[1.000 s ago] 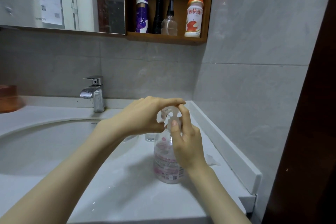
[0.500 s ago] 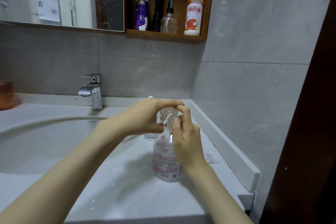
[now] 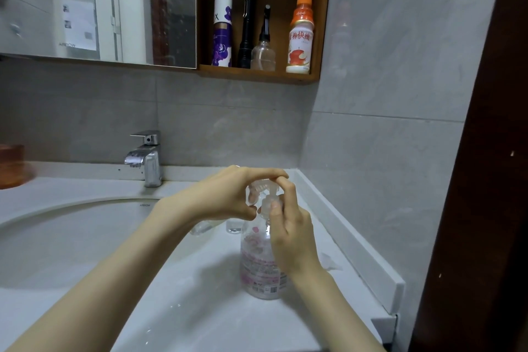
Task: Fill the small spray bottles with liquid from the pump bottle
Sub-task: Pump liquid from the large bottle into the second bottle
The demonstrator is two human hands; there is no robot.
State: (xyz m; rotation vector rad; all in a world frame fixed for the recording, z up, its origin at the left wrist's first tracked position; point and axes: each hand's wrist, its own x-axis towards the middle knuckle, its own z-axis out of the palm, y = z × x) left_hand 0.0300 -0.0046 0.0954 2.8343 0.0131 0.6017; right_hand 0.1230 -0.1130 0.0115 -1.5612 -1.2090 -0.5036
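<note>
A clear pump bottle (image 3: 258, 266) with pink print stands on the white counter (image 3: 200, 308), right of the basin. My left hand (image 3: 225, 197) curls over its clear pump head (image 3: 261, 186), fingers on top and thumb underneath. My right hand (image 3: 294, 240) wraps the bottle's neck, thumb on the collar and index finger raised against the pump head. Behind my left hand stands a small clear bottle (image 3: 233, 227), mostly hidden. Another clear piece (image 3: 201, 228) lies beside it.
The sink basin (image 3: 71, 237) and chrome faucet (image 3: 147, 157) are to the left. A raised white ledge (image 3: 343, 234) borders the counter on the right, with a clear scrap (image 3: 328, 261) near it. The wooden shelf (image 3: 257, 73) above holds several bottles, including a spray bottle (image 3: 263, 54).
Both hands stay on the pump head and neck of the bottle. Only the view has shifted slightly.
</note>
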